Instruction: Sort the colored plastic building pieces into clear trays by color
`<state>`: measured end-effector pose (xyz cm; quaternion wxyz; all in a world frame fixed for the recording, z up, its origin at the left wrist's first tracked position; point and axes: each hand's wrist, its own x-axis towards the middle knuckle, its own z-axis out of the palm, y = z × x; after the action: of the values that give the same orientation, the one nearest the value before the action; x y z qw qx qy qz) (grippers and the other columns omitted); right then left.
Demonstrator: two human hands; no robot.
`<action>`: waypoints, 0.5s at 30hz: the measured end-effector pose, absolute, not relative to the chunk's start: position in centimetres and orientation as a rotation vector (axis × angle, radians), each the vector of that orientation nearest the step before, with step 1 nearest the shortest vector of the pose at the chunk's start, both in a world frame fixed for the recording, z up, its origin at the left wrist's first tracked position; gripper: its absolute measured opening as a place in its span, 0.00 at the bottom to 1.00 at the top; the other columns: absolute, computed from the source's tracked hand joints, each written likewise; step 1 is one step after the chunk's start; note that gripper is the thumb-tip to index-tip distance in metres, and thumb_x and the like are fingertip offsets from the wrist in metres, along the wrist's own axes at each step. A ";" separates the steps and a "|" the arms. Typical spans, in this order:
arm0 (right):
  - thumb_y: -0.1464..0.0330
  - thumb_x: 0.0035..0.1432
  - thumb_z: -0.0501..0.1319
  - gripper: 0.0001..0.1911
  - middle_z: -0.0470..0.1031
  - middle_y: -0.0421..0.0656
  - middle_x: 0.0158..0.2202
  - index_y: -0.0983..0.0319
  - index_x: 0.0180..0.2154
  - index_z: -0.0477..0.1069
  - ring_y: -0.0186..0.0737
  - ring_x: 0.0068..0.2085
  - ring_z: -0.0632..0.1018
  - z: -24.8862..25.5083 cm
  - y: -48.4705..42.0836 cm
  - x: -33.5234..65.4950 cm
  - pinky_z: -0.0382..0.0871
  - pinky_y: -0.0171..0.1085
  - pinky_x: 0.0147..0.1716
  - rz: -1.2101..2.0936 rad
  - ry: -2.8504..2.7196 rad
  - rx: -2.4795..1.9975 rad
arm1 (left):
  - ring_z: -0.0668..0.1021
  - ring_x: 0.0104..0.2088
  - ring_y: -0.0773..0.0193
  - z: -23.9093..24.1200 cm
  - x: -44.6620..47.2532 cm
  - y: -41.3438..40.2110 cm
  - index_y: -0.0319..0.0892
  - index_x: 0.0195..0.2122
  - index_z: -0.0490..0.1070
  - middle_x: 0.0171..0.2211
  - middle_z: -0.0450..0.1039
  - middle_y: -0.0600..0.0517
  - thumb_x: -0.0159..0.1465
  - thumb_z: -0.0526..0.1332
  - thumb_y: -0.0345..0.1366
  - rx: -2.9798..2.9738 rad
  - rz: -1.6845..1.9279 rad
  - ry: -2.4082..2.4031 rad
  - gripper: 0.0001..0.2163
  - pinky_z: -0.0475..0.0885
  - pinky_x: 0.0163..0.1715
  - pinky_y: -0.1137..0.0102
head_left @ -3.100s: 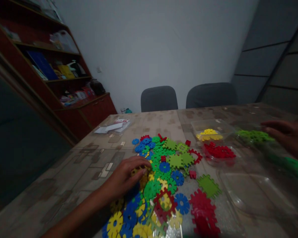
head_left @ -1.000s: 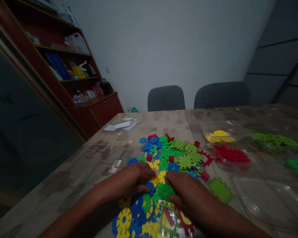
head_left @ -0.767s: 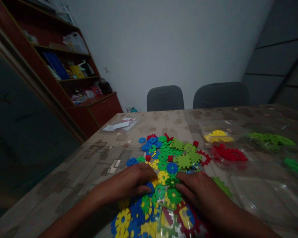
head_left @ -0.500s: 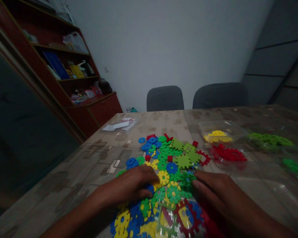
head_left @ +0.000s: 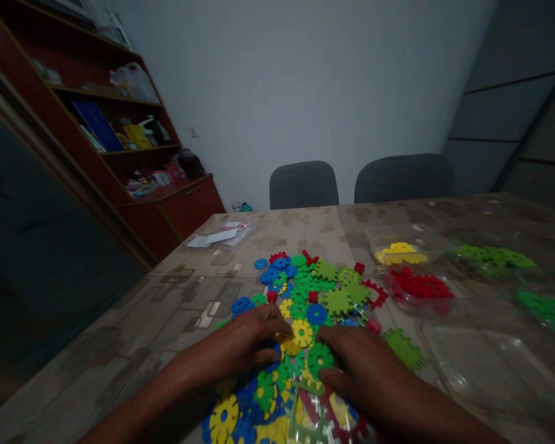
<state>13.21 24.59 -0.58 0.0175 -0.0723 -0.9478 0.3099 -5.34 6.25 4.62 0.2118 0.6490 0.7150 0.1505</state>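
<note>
A pile of colourful plastic building pieces lies on the table, mostly slotted discs in blue, green and yellow. My left hand [head_left: 256, 336] rests over the pile's left side, fingers curved down and thumb apart, beside a yellow slotted disc [head_left: 302, 333]. Partly under it are blue and yellow pieces. On the right, my right hand [head_left: 358, 357] has its fingers and thumb at the edge of a green slotted disc [head_left: 320, 359], closed on it. Beyond the hands sit light green square pieces [head_left: 338, 303] and a blue disc [head_left: 317, 314].
Clear containers on the right hold yellow pieces [head_left: 400, 253], red pieces [head_left: 420, 285], light green pieces [head_left: 494, 259] and green pieces [head_left: 548, 313]. A clear tray [head_left: 490, 361] stands nearer. Plastic-wrapped papers [head_left: 219, 235] lie at the far left. Two chairs [head_left: 304, 185] stand behind the table.
My right hand has moved left onto the green disc, uncovering a light green square piece and more of the clear tray. My left hand stays nearly in place. The view has shifted slightly.
</note>
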 end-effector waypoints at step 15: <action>0.69 0.66 0.57 0.06 0.76 0.42 0.36 0.59 0.37 0.73 0.38 0.35 0.74 0.5 25.5 13.5 0.59 0.36 0.31 1.066 -2.909 -0.122 | 0.74 0.52 0.54 6.4 -6.8 5.1 0.50 0.55 0.71 0.53 0.72 0.48 0.61 0.69 0.32 1.620 0.349 1.998 0.21 0.68 0.53 0.60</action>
<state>13.47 25.50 0.53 0.0205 -0.0394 -0.9380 0.3438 -6.80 5.05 6.37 0.2696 0.6009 0.7413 0.1294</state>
